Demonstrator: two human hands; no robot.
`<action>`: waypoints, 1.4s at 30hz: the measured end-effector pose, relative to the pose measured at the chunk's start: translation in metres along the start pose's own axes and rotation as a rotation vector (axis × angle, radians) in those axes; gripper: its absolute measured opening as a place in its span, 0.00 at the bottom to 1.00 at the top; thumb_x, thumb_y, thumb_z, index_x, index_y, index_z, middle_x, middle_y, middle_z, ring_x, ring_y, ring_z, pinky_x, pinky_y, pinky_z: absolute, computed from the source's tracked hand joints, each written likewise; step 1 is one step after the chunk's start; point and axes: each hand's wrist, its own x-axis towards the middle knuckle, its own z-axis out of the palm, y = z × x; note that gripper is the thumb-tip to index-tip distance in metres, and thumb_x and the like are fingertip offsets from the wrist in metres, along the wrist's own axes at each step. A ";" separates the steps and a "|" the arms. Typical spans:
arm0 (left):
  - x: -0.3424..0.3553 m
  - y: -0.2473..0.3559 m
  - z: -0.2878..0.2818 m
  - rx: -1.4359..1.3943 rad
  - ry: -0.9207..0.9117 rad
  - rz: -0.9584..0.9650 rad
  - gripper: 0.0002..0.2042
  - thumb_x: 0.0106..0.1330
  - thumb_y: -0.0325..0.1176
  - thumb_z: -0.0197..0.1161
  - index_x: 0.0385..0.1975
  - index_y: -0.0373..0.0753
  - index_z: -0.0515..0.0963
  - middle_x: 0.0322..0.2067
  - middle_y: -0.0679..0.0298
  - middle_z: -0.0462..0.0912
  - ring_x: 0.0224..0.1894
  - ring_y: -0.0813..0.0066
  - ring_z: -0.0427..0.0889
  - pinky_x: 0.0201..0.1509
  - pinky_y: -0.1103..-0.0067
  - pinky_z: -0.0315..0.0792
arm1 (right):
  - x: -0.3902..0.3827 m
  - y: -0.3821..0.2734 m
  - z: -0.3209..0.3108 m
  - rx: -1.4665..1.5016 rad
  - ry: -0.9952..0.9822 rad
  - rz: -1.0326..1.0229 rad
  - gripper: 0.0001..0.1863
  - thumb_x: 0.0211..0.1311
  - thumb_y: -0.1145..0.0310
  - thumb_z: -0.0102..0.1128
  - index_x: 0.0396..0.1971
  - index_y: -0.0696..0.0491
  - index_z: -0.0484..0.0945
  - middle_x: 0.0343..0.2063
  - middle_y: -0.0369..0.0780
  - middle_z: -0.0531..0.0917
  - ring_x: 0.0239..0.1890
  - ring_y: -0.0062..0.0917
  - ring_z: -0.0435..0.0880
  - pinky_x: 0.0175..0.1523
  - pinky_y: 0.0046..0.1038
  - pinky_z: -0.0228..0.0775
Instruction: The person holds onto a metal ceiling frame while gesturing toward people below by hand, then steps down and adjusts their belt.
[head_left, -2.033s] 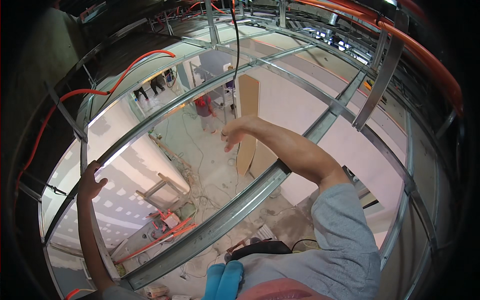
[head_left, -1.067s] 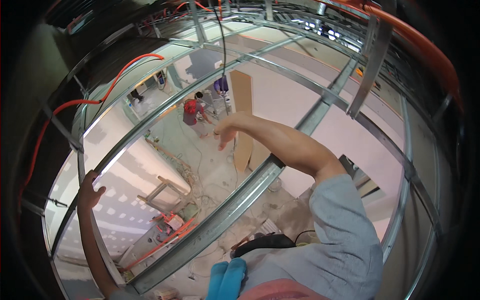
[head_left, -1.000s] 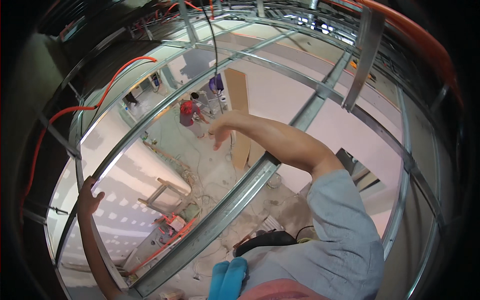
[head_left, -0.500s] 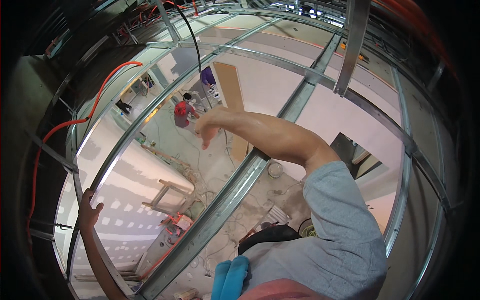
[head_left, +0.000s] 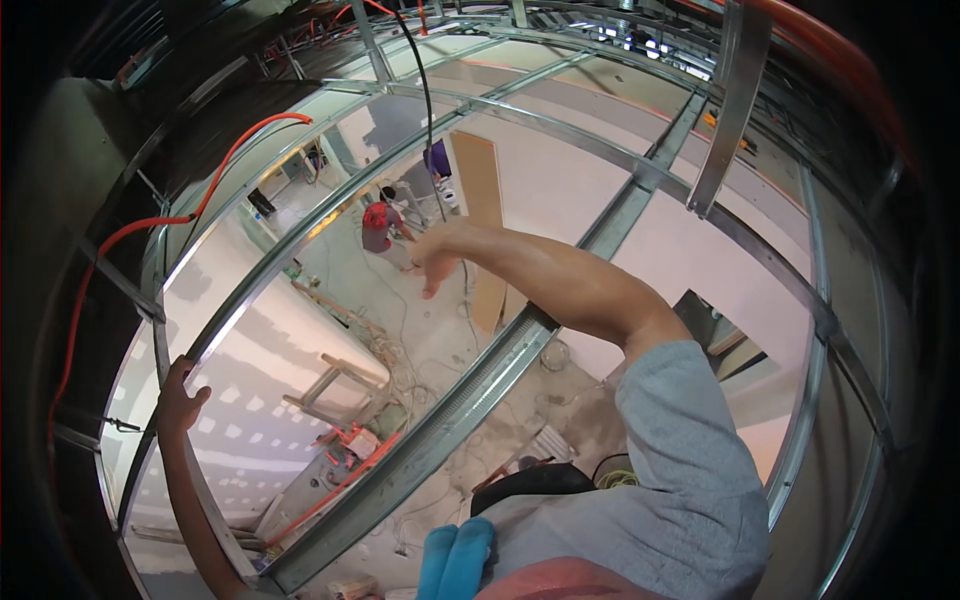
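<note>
The left grip [head_left: 182, 402] is curled over the metal rail [head_left: 250, 278]; the right grip [head_left: 436, 260] hangs loose, unclosed, with free space beneath, down to the floor [head_left: 432, 335].

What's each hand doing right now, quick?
Left hand: at the metal rail, thumb apart; grip cannot be told.
Right hand: open, nothing visible in it.

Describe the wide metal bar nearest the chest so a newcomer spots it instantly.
Start with the metal grid. Find the person's right forearm; the bar slants beneath it, lower left to upper right. Unlike the neighbouring rails, it alone passes under that forearm, with a speckled strip along it.
</note>
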 end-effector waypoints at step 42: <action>-0.004 0.020 -0.008 0.017 0.044 0.011 0.31 0.49 0.32 0.76 0.55 0.35 0.72 0.61 0.50 0.75 0.62 0.51 0.76 0.65 0.66 0.71 | -0.027 -0.010 -0.007 0.055 0.041 -0.026 0.42 0.58 0.41 0.67 0.67 0.51 0.71 0.62 0.46 0.77 0.64 0.41 0.76 0.66 0.39 0.68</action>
